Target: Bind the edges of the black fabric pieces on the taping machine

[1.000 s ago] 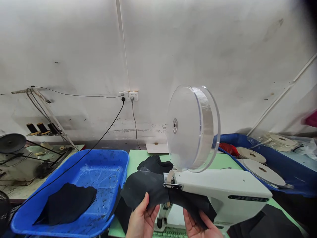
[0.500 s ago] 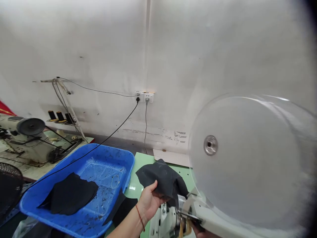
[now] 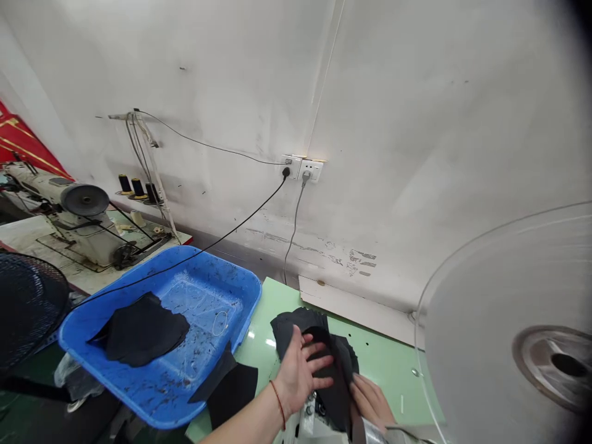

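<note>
**Both hands on black cloth**

While the left hand [image 3: 300, 373] lies flat with fingers [image 3: 316, 356] spread wide on the black cloth [image 3: 324, 345], the right hand [image 3: 370, 401] presses the cloth's near edge, fingers loosely open. Cloth rests on the green counter [image 3: 383, 364], under both hands. Left of the fingers sits a blue tray [image 3: 231, 345].

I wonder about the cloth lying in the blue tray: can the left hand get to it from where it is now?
Probably yes. The left hand lies on black cloth beside the blue tray, which is open on top; nothing covers the cloth in the tray.
</note>
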{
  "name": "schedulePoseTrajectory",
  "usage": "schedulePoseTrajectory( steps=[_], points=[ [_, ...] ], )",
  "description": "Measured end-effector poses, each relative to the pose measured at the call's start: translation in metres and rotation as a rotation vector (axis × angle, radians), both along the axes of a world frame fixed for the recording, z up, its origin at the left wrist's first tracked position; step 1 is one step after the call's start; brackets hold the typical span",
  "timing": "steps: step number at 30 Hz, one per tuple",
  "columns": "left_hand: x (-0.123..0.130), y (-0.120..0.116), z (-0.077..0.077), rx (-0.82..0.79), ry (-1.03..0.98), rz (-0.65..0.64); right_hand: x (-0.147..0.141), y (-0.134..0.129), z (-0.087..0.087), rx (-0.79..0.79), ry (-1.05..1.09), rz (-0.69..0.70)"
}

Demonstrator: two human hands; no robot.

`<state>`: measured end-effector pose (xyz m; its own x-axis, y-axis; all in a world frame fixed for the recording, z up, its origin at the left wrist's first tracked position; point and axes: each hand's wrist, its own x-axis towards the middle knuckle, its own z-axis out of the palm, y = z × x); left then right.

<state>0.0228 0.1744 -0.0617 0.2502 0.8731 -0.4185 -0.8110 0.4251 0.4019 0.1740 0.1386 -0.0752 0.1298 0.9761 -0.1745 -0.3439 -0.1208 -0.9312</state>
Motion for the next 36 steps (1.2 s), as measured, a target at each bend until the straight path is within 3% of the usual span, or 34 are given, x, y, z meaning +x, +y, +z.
schedulePoseTrajectory(
  steps=[4, 8, 11, 13, 16, 18, 20, 22, 25, 30, 33, 36],
  points=[
    [0.013, 0.003, -0.01, -0.008, 0.407, 0.144, -0.026, 0.007, 0.0, 0.233, -0.383, -0.053],
    [0.006, 0.0, -0.006, 0.073, 0.371, 0.231, -0.021, 0.03, 0.018, -0.128, -0.326, -0.281],
    [-0.003, -0.013, 0.0, 0.232, 0.251, 0.214, -0.009, 0.047, 0.03, -0.216, -0.253, -0.326],
    [-0.01, -0.019, 0.0, 0.3, 0.111, 0.15, -0.007, 0.051, 0.035, -0.22, -0.19, -0.264],
    [-0.024, -0.009, -0.012, 0.242, -0.152, 0.064, -0.013, 0.05, 0.04, -0.203, -0.108, -0.004],
    [-0.036, 0.009, -0.025, 0.14, -0.164, 0.128, -0.014, 0.049, 0.042, -0.163, -0.129, 0.146],
    [-0.048, 0.029, -0.039, 0.025, -0.011, 0.248, -0.006, 0.053, 0.038, -0.122, -0.258, 0.182],
    [-0.056, 0.043, -0.057, -0.033, 0.131, 0.319, 0.01, 0.062, 0.025, -0.115, -0.474, 0.141],
    [-0.056, 0.047, -0.091, -0.071, 0.319, 0.319, 0.041, 0.078, -0.012, -0.156, -0.754, 0.022],
    [-0.034, 0.044, -0.149, -0.162, 0.685, 0.126, 0.076, 0.088, -0.084, -0.315, -1.015, -0.063],
    [-0.024, 0.057, -0.164, -0.09, 0.898, 0.065, 0.084, 0.083, -0.107, -0.394, -1.112, -0.093],
    [-0.024, 0.069, -0.166, 0.008, 1.055, -0.009, 0.085, 0.072, -0.116, -0.387, -1.182, -0.168]
  ],
)
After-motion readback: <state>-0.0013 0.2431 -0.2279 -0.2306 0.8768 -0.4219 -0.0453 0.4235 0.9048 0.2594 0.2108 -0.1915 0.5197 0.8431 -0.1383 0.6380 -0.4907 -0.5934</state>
